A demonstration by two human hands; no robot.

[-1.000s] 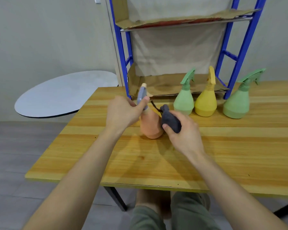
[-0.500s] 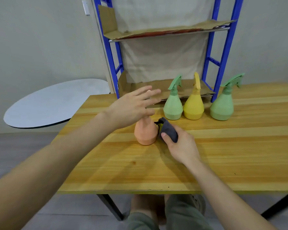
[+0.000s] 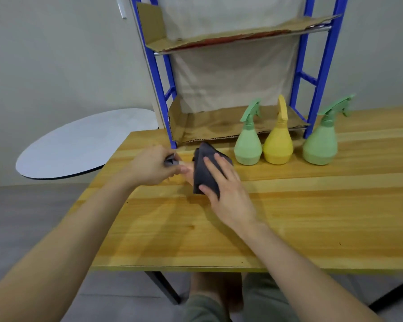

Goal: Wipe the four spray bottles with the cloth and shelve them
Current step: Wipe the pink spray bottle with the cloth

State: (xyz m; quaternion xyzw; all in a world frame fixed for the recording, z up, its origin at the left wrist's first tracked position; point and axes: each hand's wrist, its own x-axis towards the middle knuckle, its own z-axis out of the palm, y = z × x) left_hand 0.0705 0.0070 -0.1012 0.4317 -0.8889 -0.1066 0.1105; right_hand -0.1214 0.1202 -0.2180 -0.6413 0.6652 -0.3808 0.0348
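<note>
1. Orange spray bottle (image 3: pixel 189 175) is tipped over on the table (image 3: pixel 312 217) between both hands. Its long axis runs roughly left-right, with the grey spray head pointing left.
2. Left hand (image 3: pixel 149 167) has its fingers (image 3: pixel 172 169) clenched round that grey head.
3. Right hand (image 3: pixel 228 189) curves its fingers (image 3: pixel 219 161) over the dark cloth (image 3: pixel 204 168), thumb at the near edge, clutching it onto the body, which is mostly hidden.
4. Just beyond the right fingertips, two green bottles (image 3: pixel 248 145) (image 3: pixel 320 145) and a yellow bottle (image 3: pixel 278 145) stand upright by the blue shelf (image 3: pixel 159 89).
</note>
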